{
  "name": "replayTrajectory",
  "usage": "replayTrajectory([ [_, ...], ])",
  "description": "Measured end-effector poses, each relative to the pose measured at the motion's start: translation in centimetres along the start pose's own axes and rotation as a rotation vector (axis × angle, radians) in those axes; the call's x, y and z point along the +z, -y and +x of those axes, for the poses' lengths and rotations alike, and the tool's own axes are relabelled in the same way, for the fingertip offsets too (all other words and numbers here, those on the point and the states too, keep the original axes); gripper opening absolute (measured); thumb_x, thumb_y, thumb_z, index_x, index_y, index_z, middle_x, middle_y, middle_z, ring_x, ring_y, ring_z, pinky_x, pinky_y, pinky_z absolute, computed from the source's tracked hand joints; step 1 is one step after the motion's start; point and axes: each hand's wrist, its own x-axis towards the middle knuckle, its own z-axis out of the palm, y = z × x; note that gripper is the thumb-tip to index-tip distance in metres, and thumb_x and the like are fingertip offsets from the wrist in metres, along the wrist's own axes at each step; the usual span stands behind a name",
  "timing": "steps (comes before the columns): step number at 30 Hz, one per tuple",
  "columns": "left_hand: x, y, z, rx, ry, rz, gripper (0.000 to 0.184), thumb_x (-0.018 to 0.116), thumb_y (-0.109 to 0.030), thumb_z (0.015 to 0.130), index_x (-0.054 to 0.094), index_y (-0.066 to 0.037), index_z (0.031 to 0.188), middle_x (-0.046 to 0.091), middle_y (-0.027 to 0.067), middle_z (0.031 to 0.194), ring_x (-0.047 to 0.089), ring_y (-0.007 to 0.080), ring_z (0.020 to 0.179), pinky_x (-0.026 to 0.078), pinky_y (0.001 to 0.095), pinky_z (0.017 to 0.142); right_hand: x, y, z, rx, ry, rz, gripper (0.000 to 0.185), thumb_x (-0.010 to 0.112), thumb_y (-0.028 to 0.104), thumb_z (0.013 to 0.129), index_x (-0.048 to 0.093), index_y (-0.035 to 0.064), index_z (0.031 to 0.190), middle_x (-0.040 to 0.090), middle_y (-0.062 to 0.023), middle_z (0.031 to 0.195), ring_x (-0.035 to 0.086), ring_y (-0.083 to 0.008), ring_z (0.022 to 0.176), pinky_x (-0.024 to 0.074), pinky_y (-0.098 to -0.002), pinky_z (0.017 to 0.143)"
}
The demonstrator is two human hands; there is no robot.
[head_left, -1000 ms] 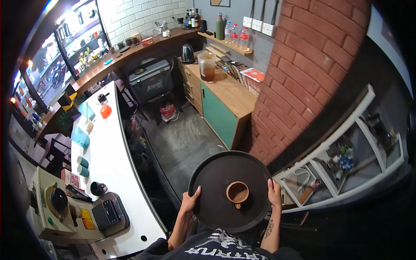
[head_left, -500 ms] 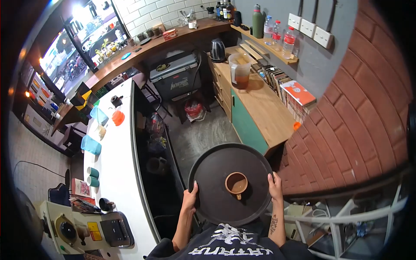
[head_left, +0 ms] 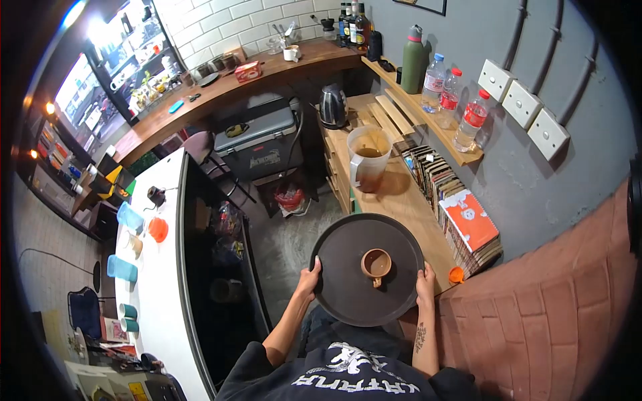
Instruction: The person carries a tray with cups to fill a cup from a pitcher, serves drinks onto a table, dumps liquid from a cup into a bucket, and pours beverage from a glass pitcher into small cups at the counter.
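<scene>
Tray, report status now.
Left hand and right hand gripping opposite sides of tray. Cup upright on it, handle toward the body. Wooden cabinet top just beyond, clearance unclear.

Round dark tray (head_left: 344, 294), held roughly level; brown cup (head_left: 376, 264) upright on it, handle toward the wearer.

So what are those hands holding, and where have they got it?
A round dark tray, held by its rim: left hand on one side, right hand on the opposite side.
</scene>
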Motion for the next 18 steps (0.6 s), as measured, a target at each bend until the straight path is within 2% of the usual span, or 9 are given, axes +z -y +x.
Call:
replayTrajectory([
  [1, 0.8, 0.2, 1.8, -0.010, 0.009, 0.006, 0.060, 0.059, -0.050, 0.088, 0.060, 0.007, 0.107, 0.064, 0.0132, 0.094, 0.061, 0.0211, 0.082, 0.050, 0.0351, 0.071, 0.2, 0.2, 0.7, 0.006, -0.013, -0.004, 0.033, 0.041, 0.000, 0.094, 0.047, -0.0036, 0.126, 0.056, -0.0128, 0.123, 0.053, -0.0195, 0.113, 0.0391, -0.0294, 0.096],
  [3, 2.5, 1.0, 5.6, -0.076, 0.060, 0.056, 0.063, 0.058, -0.051, 0.088, 0.059, 0.009, 0.107, 0.064, 0.0138, 0.095, 0.061, 0.0214, 0.081, 0.051, 0.0360, 0.070, 0.9, 0.7, 2.1, 0.147, -0.252, -0.599, 0.037, 0.042, 0.000, 0.093, 0.044, -0.0030, 0.130, 0.054, -0.0172, 0.126, 0.051, -0.0262, 0.118, 0.0374, -0.0334, 0.099],
  [5, 3.9, 2.2, 9.2, -0.091, 0.101, 0.076, 0.069, 0.058, -0.054, 0.086, 0.057, 0.010, 0.110, 0.063, 0.0149, 0.098, 0.061, 0.0228, 0.083, 0.052, 0.0378, 0.071, 0.6, 0.7, 3.4, 0.181, -0.291, -0.728, 0.039, 0.046, 0.003, 0.091, 0.047, -0.0022, 0.129, 0.050, -0.0209, 0.129, 0.048, -0.0328, 0.121, 0.0370, -0.0371, 0.101],
  [7, 6.2, 1.1, 10.6, -0.159, -0.035, 0.216, 0.072, 0.059, -0.056, 0.085, 0.055, 0.010, 0.114, 0.063, 0.0162, 0.102, 0.062, 0.0249, 0.087, 0.052, 0.0388, 0.075, 0.2, -2.0, 4.7, 0.016, -0.463, -0.874, 0.037, 0.053, 0.005, 0.082, 0.057, 0.0003, 0.118, 0.062, -0.0221, 0.110, 0.058, -0.0353, 0.106, 0.0454, -0.0412, 0.089],
  [11, 8.5, 1.3, 16.1, -0.255, 0.142, 0.254, 0.076, 0.060, -0.057, 0.083, 0.052, 0.010, 0.119, 0.061, 0.0181, 0.106, 0.061, 0.0274, 0.094, 0.052, 0.0393, 0.080, 1.4, -0.6, 5.9, 0.148, -0.586, -0.791, 0.034, 0.047, -0.005, 0.081, 0.059, -0.0028, 0.113, 0.057, -0.0230, 0.117, 0.052, -0.0379, 0.111, 0.0421, -0.0414, 0.092],
  [13, 9.6, 1.6, 19.0, -0.319, 0.197, 0.251, 0.076, 0.059, -0.057, 0.084, 0.050, 0.010, 0.120, 0.059, 0.0203, 0.111, 0.059, 0.0300, 0.102, 0.051, 0.0414, 0.084, 1.3, -1.8, 7.1, 0.086, -0.634, -0.797, 0.030, 0.048, -0.008, 0.076, 0.062, -0.0019, 0.101, 0.059, -0.0231, 0.106, 0.054, -0.0404, 0.103, 0.0433, -0.0443, 0.087],
  [14, 9.8, 2.1, 20.5, -0.375, 0.276, 0.193, 0.081, 0.059, -0.058, 0.083, 0.045, 0.010, 0.125, 0.054, 0.0217, 0.120, 0.057, 0.0316, 0.107, 0.050, 0.0428, 0.086, 1.0, -2.4, 7.7, 0.095, -0.670, -0.802, 0.030, 0.048, -0.008, 0.076, 0.062, -0.0019, 0.101, 0.059, -0.0231, 0.106, 0.054, -0.0404, 0.103, 0.0433, -0.0443, 0.087],
  [16, 10.8, 0.9, 21.4, -0.380, 0.345, 0.177, 0.083, 0.057, -0.058, 0.084, 0.041, 0.010, 0.127, 0.053, 0.0227, 0.120, 0.058, 0.0332, 0.105, 0.050, 0.0470, 0.086, 0.9, -4.1, 8.3, -0.086, -0.714, -0.906, 0.032, 0.046, -0.008, 0.074, 0.059, -0.0002, 0.102, 0.058, -0.0222, 0.099, 0.054, -0.0405, 0.098, 0.0433, -0.0451, 0.085],
  [18, 11.7, 0.9, 22.8, -0.413, 0.406, 0.144, 0.081, 0.055, -0.057, 0.085, 0.039, 0.010, 0.127, 0.054, 0.0222, 0.118, 0.059, 0.0340, 0.103, 0.051, 0.0494, 0.086, 1.1, -5.0, 9.7, -0.021, -0.764, -0.919, 0.034, 0.045, -0.008, 0.074, 0.058, 0.0001, 0.104, 0.057, -0.0219, 0.096, 0.054, -0.0405, 0.096, 0.0433, -0.0449, 0.084],
])
